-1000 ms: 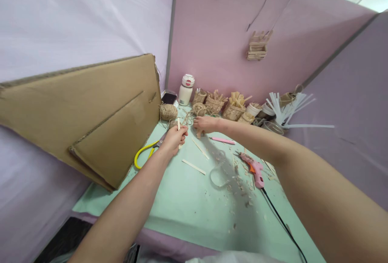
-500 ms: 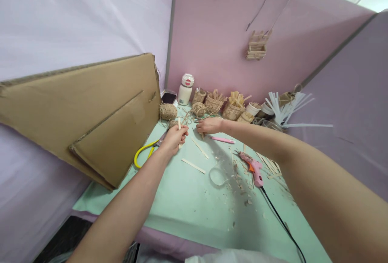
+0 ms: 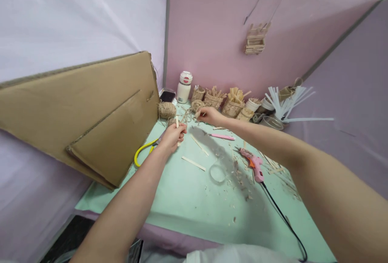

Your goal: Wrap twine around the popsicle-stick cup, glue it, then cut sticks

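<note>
The left hand point(image 3: 175, 135) held a pale, flat wooden strip point(image 3: 177, 121) upright in closed fingers. The right hand point(image 3: 207, 114) had risen off the green tabletop point(image 3: 188, 190), away from the slim pink plastic cutter point(image 3: 222, 136), its fingers bunched narrow just before a tan twine ball point(image 3: 198, 104); whether they pinched anything, I could not tell. Seemingly, only the left hand was occupied with the strip.
</note>
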Demonstrator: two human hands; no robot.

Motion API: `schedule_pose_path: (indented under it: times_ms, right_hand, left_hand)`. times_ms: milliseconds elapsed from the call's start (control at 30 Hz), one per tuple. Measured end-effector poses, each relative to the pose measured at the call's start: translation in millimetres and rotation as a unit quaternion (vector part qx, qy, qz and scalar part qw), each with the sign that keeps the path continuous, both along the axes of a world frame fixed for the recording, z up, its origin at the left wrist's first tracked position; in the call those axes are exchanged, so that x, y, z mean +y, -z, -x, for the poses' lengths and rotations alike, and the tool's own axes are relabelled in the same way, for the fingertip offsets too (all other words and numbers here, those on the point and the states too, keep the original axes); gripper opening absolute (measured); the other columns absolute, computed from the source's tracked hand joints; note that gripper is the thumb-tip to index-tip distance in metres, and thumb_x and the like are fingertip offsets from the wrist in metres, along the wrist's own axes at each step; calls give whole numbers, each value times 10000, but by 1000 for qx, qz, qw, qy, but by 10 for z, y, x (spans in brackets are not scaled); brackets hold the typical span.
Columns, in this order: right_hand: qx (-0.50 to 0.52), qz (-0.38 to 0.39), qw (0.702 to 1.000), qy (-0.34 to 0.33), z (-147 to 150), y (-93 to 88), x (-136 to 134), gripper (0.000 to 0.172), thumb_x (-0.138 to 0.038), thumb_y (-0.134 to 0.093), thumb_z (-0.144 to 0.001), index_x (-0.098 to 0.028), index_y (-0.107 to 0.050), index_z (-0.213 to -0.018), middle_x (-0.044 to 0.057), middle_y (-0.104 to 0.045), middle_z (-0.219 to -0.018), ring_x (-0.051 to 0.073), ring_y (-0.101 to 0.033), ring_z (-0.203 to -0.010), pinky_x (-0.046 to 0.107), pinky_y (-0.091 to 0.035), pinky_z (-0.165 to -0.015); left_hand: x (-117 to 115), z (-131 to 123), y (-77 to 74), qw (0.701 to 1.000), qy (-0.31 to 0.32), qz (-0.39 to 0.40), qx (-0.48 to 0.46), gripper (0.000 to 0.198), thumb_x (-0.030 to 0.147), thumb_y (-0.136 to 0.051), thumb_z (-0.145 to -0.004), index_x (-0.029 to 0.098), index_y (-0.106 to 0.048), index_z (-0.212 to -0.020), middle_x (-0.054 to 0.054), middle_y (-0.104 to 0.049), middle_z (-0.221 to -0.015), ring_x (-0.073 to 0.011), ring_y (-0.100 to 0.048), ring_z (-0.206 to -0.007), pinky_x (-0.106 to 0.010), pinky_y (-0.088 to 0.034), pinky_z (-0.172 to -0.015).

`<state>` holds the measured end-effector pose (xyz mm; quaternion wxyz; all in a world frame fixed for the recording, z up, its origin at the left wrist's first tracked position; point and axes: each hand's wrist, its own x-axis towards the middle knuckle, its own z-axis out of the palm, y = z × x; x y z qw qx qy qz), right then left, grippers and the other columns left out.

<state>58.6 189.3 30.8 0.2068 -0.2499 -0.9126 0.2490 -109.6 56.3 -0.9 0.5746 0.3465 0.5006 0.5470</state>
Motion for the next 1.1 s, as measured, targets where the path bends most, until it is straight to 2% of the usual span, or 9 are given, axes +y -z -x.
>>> schedule_pose_path:
  times_ms: [167, 267, 433, 533, 600, 700, 800, 967, 1100]
  right_hand:
    - [195, 137, 961, 143, -119, -217, -419, 278, -444, -595, -760, -170, -553, -791, -6, -561, -659, 106, -512, -564, 259, -446, -557]
    - [259, 203, 927, 181, -282, -256, -804, 293, -436, -680, -692, -174, -572, -763, -15, -552, -626, 97, -520, -551, 240, -464, -530]
    - [418, 314, 816, 246, -411, -137, -1390, 278, -379, -766, -594, -197, -595, -715, -32, -549, -629, 87, -522, -558, 220, -488, -523]
    - [508, 271, 767, 283, -340, -28, -1615, 225, -353, -737, -642, -220, -599, -759, -35, -573, -697, 91, -552, -620, 230, -518, -580]
    - [547, 224, 746, 307, -268, 29, -1697, 202, -335, -725, -667, -226, -606, -789, -29, -594, -723, 107, -571, -664, 255, -540, -621]
    - [554, 192, 747, 313, -182, 85, -1739, 182, -337, -710, -690, -225, -613, -796, -18, -616, -743, 127, -585, -698, 281, -556, -629]
    - [552, 181, 753, 310, -147, 117, -1738, 167, -331, -707, -695, -228, -619, -792, -19, -627, -751, 128, -585, -692, 290, -560, -630]
    - [539, 169, 762, 316, -164, 92, -1772, 142, -333, -701, -707, -242, -627, -786, -18, -624, -749, 133, -581, -687, 314, -562, -642]
    - [550, 93, 763, 326, -198, 1, -1880, 85, -320, -680, -732, -273, -628, -779, -5, -621, -803, 147, -579, -712, 324, -551, -643]
  left_hand:
    - [-50, -37, 76, 989, 13, -8, 150, 109, 125, -583, -697, 182, -539, -778, -14, -566, -633, -112, -455, -520, -200, -289, -470]
    - [-121, -82, 139, 947, 44, -62, 311, 115, 125, -629, -646, 197, -558, -700, -54, -614, -725, -198, -564, -758, -238, -391, -638]
    - [-193, -164, 155, 877, 101, -155, 443, 225, 165, -647, -651, 197, -649, -873, -105, -647, -1000, -266, -561, -1010, -321, -385, -906]
    - [-193, -185, 68, 882, 81, -179, 428, 236, 150, -619, -681, 191, -673, -908, -103, -647, -1034, -245, -563, -1024, -319, -385, -930]
    - [-205, -186, -28, 916, 77, -156, 361, 191, 194, -616, -714, 181, -677, -895, -95, -661, -965, -212, -594, -914, -297, -435, -834]
    - [-261, -188, -180, 976, 120, -79, 163, 274, 368, -624, -759, 168, -657, -942, -93, -667, -916, -145, -599, -714, -252, -456, -640]
    - [-317, -199, -261, 984, 173, -25, 40, 395, 458, -686, -709, 144, -644, -944, -106, -670, -914, -98, -585, -645, -218, -445, -585]
    - [-291, -196, -193, 979, 199, -23, 32, 288, 333, -779, -621, 120, -644, -760, -47, -638, -702, -55, -504, -546, -171, -411, -526]
    - [-218, -156, -135, 978, 87, -80, 174, 168, 275, -691, -704, 136, -667, -793, -85, -661, -791, -136, -586, -687, -246, -479, -635]
